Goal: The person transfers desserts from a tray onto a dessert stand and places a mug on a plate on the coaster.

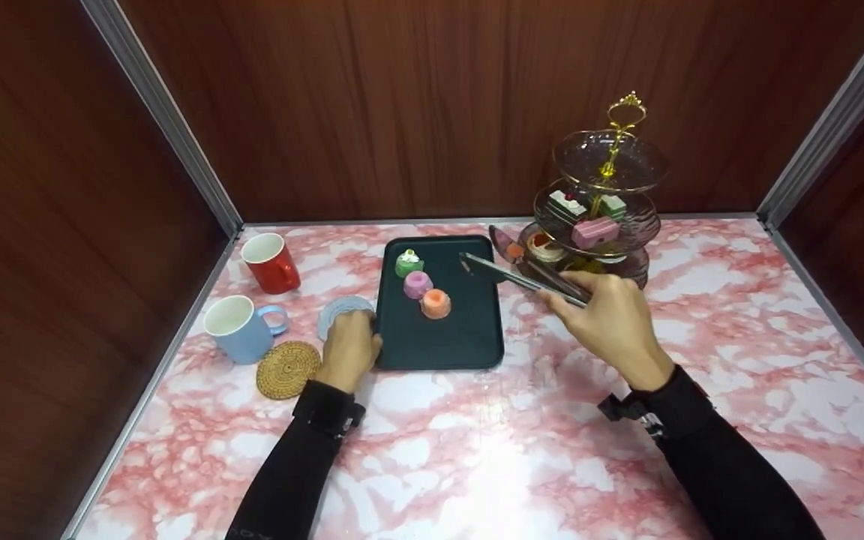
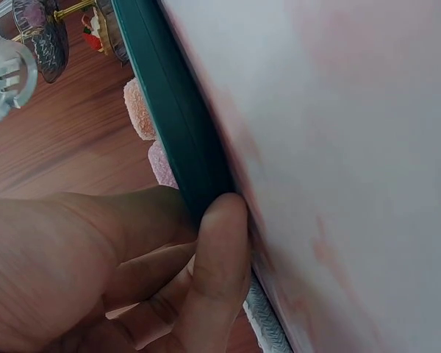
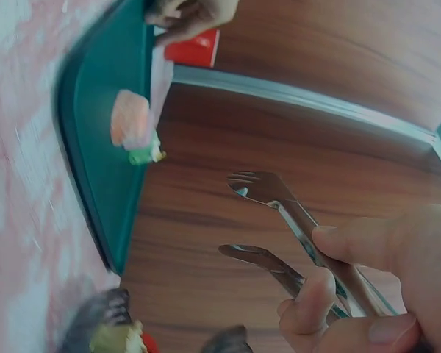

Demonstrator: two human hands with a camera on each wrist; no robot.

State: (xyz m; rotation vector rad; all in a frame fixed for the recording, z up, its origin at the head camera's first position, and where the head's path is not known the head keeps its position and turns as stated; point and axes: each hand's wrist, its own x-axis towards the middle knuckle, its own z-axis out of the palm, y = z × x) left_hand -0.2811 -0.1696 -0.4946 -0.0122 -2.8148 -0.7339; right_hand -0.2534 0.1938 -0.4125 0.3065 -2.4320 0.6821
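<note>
A dark green tray (image 1: 469, 330) lies on the pink marble table and carries a green cake (image 1: 408, 263), a pink cake (image 1: 417, 284) and an orange cake (image 1: 436, 303). My left hand (image 1: 361, 334) grips the tray's left rim (image 2: 178, 140), thumb (image 2: 219, 250) pressed against the edge. My right hand (image 1: 580, 294) holds metal tongs (image 1: 516, 276). Their tips (image 3: 253, 217) stand apart with nothing between them, hovering over the tray's right far corner. The tray (image 3: 103, 140) and cakes (image 3: 131, 121) also show in the right wrist view.
A three-tier glass stand (image 1: 598, 214) with small cakes stands just behind my right hand. A red mug (image 1: 271, 262), a blue mug (image 1: 241, 328), a grey coaster (image 1: 338, 306) and a woven coaster (image 1: 288, 369) lie left of the tray. Wooden walls enclose the table.
</note>
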